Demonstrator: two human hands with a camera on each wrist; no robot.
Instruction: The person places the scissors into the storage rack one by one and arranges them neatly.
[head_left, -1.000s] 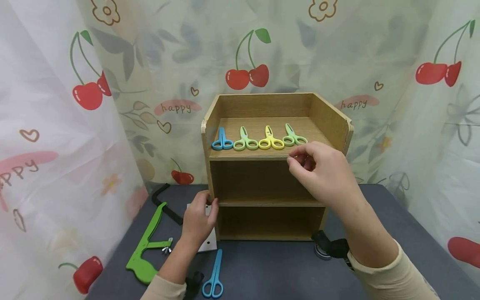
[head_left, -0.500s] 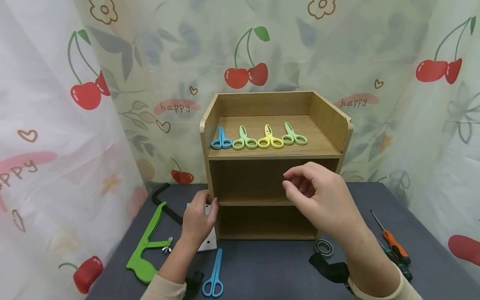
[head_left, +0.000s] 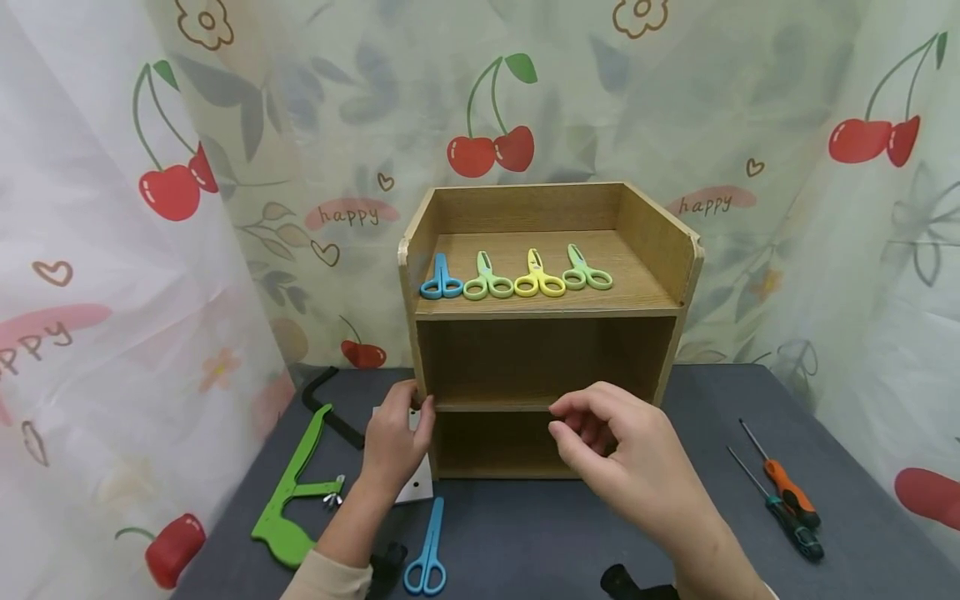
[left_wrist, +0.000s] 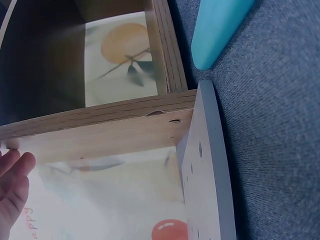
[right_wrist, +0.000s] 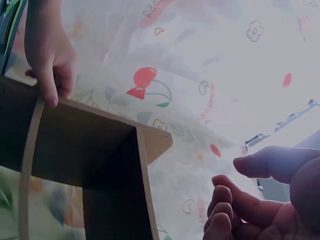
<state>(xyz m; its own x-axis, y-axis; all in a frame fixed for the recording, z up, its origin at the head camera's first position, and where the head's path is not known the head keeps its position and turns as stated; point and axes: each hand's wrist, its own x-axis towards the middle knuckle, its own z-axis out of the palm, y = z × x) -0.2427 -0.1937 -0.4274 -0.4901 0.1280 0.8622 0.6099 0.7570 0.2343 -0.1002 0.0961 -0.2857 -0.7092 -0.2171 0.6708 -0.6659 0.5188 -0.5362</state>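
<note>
My left hand holds the left side edge of a small wooden shelf; in the right wrist view its thumb lies over the front edge. My right hand hovers in front of the shelf's lower compartments. Its fingers are loosely bent, thumb apart from fingertips, and nothing is between them. On the top board lie a blue pair of scissors, a yellow pair of scissors and green scissors, with more green scissors at the right end, all handles toward me.
Longer blue scissors lie on the dark table beside my left forearm. Further left are a green saw-like frame, a black bent bar and a white perforated board. Two screwdrivers lie at the right.
My right hand has come down from the top board's front edge to the lower compartments, uncovering the screwdrivers. My left hand stays on the shelf's side. The scissors have not moved.
</note>
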